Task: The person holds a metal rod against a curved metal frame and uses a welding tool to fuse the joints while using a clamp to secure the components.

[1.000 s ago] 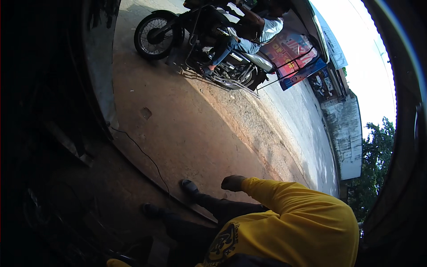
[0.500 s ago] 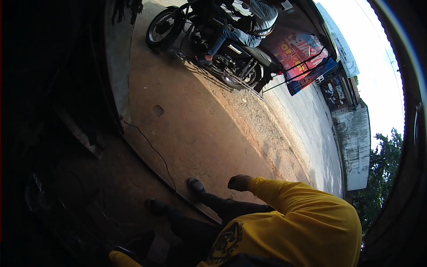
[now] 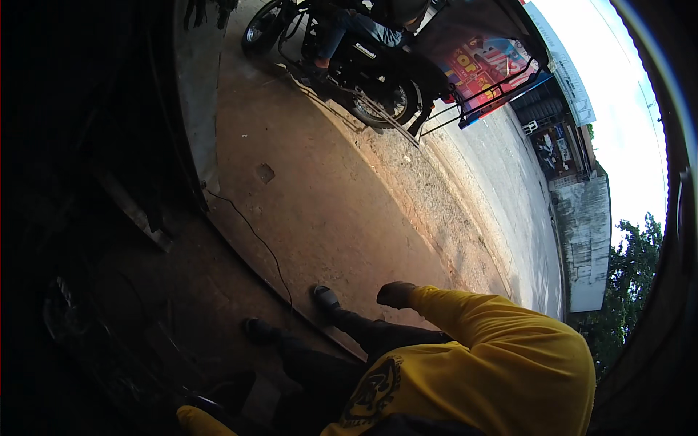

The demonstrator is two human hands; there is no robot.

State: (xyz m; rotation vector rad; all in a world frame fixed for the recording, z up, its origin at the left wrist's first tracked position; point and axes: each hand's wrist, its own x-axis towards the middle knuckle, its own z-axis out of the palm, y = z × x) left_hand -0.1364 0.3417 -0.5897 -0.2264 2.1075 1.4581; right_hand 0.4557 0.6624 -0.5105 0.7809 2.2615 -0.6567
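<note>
My right hand (image 3: 396, 294) hangs in front of my body at the end of a long yellow sleeve. Its fingers look curled in, and I see nothing held in them. The brown ground lies below it, and my shoe (image 3: 326, 296) is to its left. At the bottom left only a bit of my left yellow sleeve (image 3: 203, 421) shows; the left hand is not visible in the dark there. Both hands are far from the black motorcycle (image 3: 378, 80) at the top, on which a person in jeans (image 3: 334, 36) sits.
A thin black cable (image 3: 254, 234) crosses the ground beside a dark raised edge (image 3: 251, 265). Behind the motorcycle is a covered sidecar with a colourful panel (image 3: 483, 69). A paved road (image 3: 502, 174) runs past a weathered wall (image 3: 582, 218). Deep shadow covers the left side.
The motorcycle and rider have shifted left and up in the picture, with the rider lower. The ground and wall have shifted slightly right with the view. My right hand stays beside my body, still curled.
</note>
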